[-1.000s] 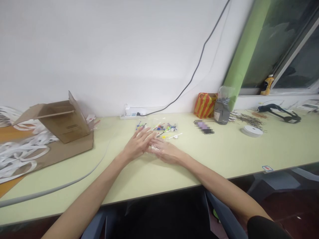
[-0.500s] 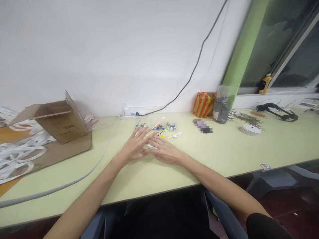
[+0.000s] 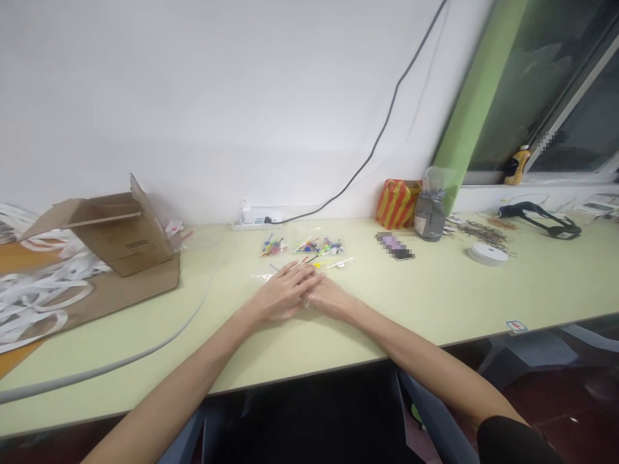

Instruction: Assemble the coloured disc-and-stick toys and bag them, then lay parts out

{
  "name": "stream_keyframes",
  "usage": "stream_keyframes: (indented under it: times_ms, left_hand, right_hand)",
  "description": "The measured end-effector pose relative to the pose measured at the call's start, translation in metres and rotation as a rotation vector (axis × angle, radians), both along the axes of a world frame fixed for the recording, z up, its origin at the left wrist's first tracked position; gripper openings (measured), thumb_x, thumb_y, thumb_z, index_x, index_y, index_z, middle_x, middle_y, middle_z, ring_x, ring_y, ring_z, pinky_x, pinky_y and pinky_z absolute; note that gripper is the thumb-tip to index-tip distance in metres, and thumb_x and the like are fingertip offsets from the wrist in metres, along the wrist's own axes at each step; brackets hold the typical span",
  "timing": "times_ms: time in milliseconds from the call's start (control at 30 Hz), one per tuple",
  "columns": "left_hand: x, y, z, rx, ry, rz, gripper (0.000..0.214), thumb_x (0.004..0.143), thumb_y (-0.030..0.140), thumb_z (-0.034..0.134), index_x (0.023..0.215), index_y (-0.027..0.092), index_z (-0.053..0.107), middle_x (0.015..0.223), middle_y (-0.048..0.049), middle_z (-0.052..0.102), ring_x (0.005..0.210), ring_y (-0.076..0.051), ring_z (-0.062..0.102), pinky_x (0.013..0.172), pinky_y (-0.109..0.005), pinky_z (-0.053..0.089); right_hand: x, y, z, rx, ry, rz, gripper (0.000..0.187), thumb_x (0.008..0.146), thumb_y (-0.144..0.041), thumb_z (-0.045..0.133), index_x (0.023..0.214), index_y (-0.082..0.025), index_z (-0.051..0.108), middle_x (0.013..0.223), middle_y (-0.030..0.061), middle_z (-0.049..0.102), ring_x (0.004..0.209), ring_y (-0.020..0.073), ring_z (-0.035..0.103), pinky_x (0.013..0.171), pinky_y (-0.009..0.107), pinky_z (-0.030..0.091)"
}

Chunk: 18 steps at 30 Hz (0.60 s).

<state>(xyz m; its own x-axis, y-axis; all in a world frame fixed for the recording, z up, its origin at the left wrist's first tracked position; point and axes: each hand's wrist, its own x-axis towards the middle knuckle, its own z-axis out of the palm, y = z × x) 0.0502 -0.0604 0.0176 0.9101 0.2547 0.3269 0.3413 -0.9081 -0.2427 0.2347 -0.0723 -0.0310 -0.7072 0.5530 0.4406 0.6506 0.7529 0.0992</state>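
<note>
This looks like a small workshop or assembly room; a long pale-green workbench (image 3: pixel 556 290) runs along a white wall (image 3: pixel 193 96), with a power strip (image 3: pixel 251 225) at its back edge; small coloured plastic parts (image 3: pixel 302 246) lie in clear bags; a cardboard box (image 3: pixel 130 225) sits beside loops of white strap (image 3: pixel 43 290); a white spool (image 3: pixel 487 254) lies near a window (image 3: pixel 575 116); a blue-grey chair (image 3: pixel 438 419) stands at the bench.

Cardboard box (image 3: pixel 126 227) at left on desk (image 3: pixel 435 290), bagged small parts (image 3: pixel 316 245) mid-desk, spool (image 3: pixel 488 254) at right.
</note>
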Motion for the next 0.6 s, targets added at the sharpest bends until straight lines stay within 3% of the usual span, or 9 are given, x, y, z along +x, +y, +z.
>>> stream_keyframes:
  times_ms: [167,300,433,500,600]
  left_hand:
    - [0.007,-0.005,-0.006,-0.018,-0.040,-0.100,0.078,0.086,0.003,0.040,0.159,0.019,0.021,0.157,-0.0125,0.041,0.148,-0.024,0.033,0.123,-0.048,0.028]
    - [0.011,-0.008,-0.004,-0.038,-0.024,-0.144,0.087,0.080,0.002,0.042,0.161,0.019,0.015,0.160,-0.0115,0.036,0.151,-0.025,0.027,0.125,-0.050,0.025]
    - [-0.001,-0.002,0.007,-0.035,-0.041,-0.018,0.088,0.081,0.009,0.049,0.161,0.020,0.014,0.163,-0.0102,0.030,0.152,-0.028,0.023,0.126,-0.054,0.015]
    - [-0.010,0.005,0.012,-0.021,-0.061,0.073,0.090,0.080,0.011,0.053,0.161,0.019,0.014,0.164,-0.0111,0.027,0.153,-0.030,0.019,0.126,-0.055,0.012]
    - [-0.020,0.011,0.014,-0.031,-0.049,0.109,0.091,0.079,0.014,0.059,0.160,0.020,0.017,0.163,-0.0111,0.030,0.153,-0.031,0.018,0.125,-0.056,0.012]
  right_hand:
    - [0.000,-0.004,0.001,-0.073,0.110,0.005,0.041,0.099,-0.015,0.047,0.139,-0.010,0.054,0.145,0.0160,0.054,0.140,0.0266,0.044,0.120,0.046,0.036]
    - [0.002,-0.006,-0.001,-0.048,0.192,-0.016,0.048,0.102,-0.020,0.042,0.148,-0.008,0.042,0.153,0.0161,0.045,0.146,0.0248,0.035,0.123,0.047,0.032]
    - [0.006,-0.002,0.003,0.026,0.164,-0.007,0.037,0.102,-0.022,0.043,0.135,-0.016,0.058,0.144,0.0143,0.055,0.144,0.0248,0.038,0.119,0.050,0.035]
    - [0.008,-0.001,0.008,0.072,0.119,0.073,0.031,0.102,-0.020,0.047,0.127,-0.023,0.064,0.142,0.0096,0.057,0.144,0.0243,0.036,0.119,0.051,0.033]
    - [0.010,-0.004,0.015,0.108,0.051,0.188,0.032,0.101,-0.017,0.048,0.127,-0.027,0.064,0.144,0.0060,0.055,0.145,0.0217,0.033,0.119,0.052,0.031]
